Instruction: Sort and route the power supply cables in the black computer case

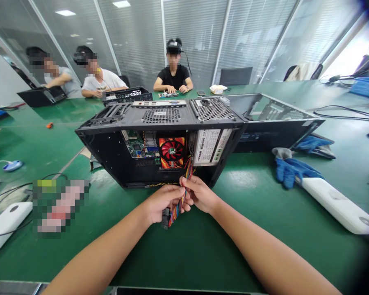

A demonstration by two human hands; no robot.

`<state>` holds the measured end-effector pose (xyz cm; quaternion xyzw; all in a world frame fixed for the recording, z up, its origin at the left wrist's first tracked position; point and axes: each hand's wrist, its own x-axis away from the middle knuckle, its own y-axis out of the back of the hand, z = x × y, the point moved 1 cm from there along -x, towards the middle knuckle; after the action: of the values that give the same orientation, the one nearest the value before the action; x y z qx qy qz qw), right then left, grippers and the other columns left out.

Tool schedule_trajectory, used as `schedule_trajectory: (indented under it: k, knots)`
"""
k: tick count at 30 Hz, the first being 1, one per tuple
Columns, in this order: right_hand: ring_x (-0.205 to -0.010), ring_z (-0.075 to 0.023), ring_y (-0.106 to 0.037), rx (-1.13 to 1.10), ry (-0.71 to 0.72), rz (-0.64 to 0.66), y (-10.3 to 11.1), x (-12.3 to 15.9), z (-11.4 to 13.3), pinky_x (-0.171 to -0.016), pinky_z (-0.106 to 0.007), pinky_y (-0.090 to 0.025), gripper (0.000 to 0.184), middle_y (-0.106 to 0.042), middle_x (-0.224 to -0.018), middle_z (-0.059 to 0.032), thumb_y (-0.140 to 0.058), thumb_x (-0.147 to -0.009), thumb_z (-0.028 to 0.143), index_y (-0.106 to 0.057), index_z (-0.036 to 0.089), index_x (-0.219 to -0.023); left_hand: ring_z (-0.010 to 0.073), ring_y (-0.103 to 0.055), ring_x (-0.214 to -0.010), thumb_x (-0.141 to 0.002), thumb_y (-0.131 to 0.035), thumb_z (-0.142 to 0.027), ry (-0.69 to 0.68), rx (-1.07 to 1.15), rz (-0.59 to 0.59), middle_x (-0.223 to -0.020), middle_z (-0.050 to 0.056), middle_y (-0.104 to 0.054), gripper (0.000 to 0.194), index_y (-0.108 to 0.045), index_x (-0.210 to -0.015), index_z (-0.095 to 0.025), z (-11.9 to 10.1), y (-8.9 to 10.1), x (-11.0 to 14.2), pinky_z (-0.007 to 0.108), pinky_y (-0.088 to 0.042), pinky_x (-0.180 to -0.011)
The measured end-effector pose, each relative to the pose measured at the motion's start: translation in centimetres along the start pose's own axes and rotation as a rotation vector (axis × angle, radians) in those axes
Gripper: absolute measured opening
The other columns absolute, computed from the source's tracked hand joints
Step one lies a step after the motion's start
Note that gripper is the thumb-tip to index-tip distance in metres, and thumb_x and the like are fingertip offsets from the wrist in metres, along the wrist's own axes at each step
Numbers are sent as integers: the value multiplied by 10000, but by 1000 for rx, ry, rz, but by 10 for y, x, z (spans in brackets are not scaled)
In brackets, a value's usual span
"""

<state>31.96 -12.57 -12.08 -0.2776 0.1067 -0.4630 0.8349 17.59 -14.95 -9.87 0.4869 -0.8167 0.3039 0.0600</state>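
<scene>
A black computer case (107, 159) lies open-sided on the green table, facing me. Inside it are a motherboard (137, 144), a red cooling fan (171, 151) and a white-labelled power supply (211, 145). A bundle of coloured power cables (180, 206) comes out of the case below the power supply and ends in a black connector (165, 218). My left hand (162, 200) pinches this bundle above the connector. Just higher up, my right hand (198, 192) is closed on the same bundle. Some fingertips are hidden behind the cables.
Behind the case, to the right, lies a dark side panel (264, 135). Blue gloves (295, 168) and a white power bank-like block (341, 205) are at right. A pixelated item (63, 207) and white block (10, 229) lie left. Several people sit across the table (135, 258).
</scene>
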Motion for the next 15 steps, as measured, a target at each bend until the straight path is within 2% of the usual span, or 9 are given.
schedule_trajectory:
  k: [5,11,15]
  knots:
    - [-379,-95,-513,48,22,-9,0,0,-1,-388,-199,-394,329,-544,-489,57,-684,-820,468,-557,166,-848,128,-655,-558,-697,-767,-518,-24,-180,-74,-687,59,-684,443,-621,-778,-108,-1,2,-1,183,-442,-481]
    - [-439,-89,-507,59,64,-59,2,-3,-6,-430,-210,-380,323,-535,-540,52,-700,-812,452,-577,160,-874,115,-602,-486,-670,-783,-467,-20,-210,-174,-613,4,-624,398,-566,-737,-140,-1,1,-2,189,-402,-422]
    - [-475,-99,-528,46,57,-61,4,-4,-8,-459,-219,-381,319,-550,-560,36,-699,-813,450,-585,159,-876,80,-537,-430,-679,-783,-429,-41,-154,-176,-577,-13,-589,362,-583,-728,-132,4,5,-7,179,-380,-406]
